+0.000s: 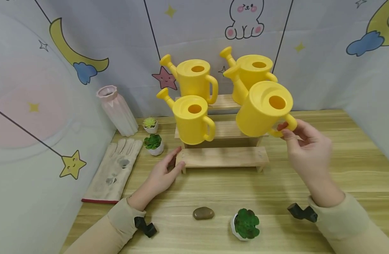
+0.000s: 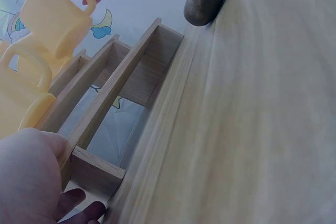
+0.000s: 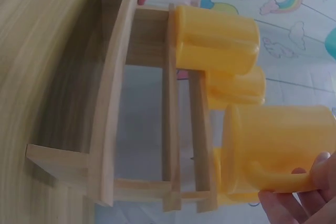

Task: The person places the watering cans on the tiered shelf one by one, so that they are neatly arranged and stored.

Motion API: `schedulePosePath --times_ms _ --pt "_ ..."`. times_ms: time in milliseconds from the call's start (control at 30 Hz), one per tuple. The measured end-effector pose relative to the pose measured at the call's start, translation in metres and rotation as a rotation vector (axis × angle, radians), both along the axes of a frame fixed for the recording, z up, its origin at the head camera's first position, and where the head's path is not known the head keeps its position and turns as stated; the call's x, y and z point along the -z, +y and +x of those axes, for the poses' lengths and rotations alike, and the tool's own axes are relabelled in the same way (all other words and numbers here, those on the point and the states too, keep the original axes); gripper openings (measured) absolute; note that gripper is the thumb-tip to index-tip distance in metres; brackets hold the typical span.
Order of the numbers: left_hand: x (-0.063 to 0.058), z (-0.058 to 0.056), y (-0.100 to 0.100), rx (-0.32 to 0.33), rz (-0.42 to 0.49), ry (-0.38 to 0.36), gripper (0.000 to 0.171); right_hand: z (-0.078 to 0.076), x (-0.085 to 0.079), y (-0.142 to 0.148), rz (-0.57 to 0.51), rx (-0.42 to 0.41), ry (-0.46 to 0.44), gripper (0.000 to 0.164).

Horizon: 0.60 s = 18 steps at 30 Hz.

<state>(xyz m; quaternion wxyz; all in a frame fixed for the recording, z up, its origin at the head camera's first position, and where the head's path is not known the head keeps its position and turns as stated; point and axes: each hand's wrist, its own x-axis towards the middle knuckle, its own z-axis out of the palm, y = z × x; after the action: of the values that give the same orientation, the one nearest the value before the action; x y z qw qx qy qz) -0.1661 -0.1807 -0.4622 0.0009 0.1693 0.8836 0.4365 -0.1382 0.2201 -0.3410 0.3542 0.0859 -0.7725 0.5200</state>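
My right hand (image 1: 310,148) pinches the handle of a yellow watering can (image 1: 261,113), tilted in the air over the right end of the stand's middle step. In the right wrist view, a gap separates this can's base from that step. The three-step wooden stand (image 1: 224,157) has my left hand (image 1: 162,173) at the left end of its lowest step, thumb in front and fingers at the side, holding it. A second watering can (image 1: 189,121) stands upright on the middle step's left. Two more stand on the top step, one at left (image 1: 192,79), one at right (image 1: 249,68) partly hidden.
Left of the stand are a pink-white vase (image 1: 118,111), two small potted succulents (image 1: 153,142) and a pale glove (image 1: 115,173). Nearer me lie a brown stone (image 1: 203,213) and another potted succulent (image 1: 246,224). A patterned cloth (image 1: 194,31) hangs behind.
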Motion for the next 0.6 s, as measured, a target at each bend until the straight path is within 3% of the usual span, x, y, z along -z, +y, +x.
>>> schedulePosePath --times_ms 600 --pt "-0.001 0.0 0.0 0.0 -0.008 -0.001 0.065 -0.006 0.011 -0.004 0.082 0.029 -0.107 0.02"
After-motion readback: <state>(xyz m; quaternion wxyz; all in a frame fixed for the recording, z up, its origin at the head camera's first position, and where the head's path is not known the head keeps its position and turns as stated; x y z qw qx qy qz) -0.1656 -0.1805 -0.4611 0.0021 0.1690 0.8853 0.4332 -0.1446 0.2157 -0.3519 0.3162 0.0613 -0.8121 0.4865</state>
